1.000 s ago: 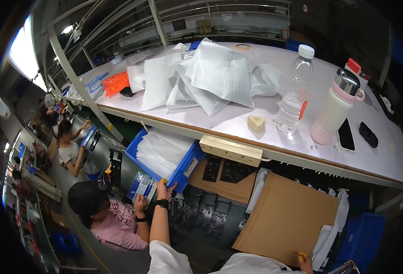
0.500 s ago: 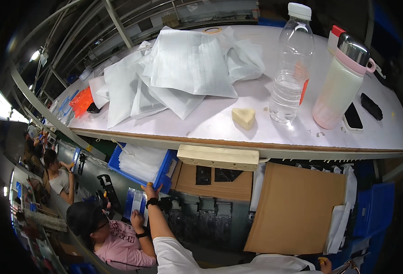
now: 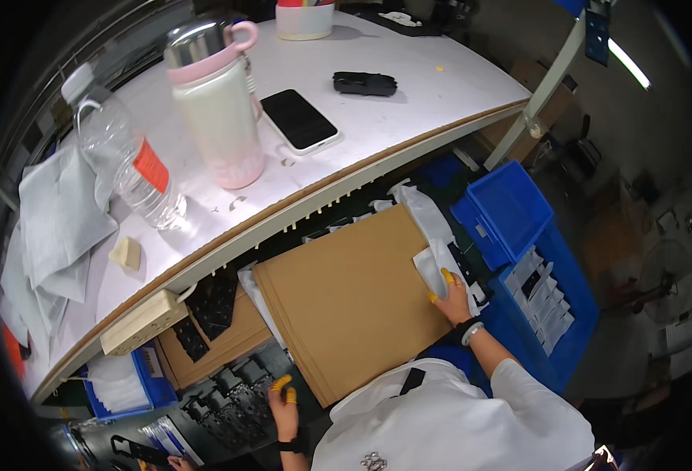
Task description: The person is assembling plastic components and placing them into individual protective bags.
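My right hand [image 3: 454,302], with yellow finger covers and a wristband, is at the right edge of a stack of brown cardboard sheets [image 3: 346,302]. Its thumb and forefinger are apart, with their tips against a white foam pouch [image 3: 431,267] that overlaps the cardboard; no firm grip shows. To the left of the cardboard, my left hand [image 3: 284,404] hovers with yellow-covered fingers slightly curled and apart, holding nothing. Several dark plastic parts [image 3: 232,400] lie in rows close to it.
Blue bins [image 3: 511,208] stand at the right, one holding white-wrapped parts [image 3: 538,302]. Above is a white shelf [image 3: 291,51] with a pink-white flask [image 3: 216,118], water bottle [image 3: 130,157] and phone [image 3: 299,120]. A power strip [image 3: 143,320] hangs under its edge. Another person's hand [image 3: 180,463] shows lower left.
The view has swung to the right. My left hand has left the blue bin of white sheets and come toward the cardboard. My right hand has moved up to the white pouch.
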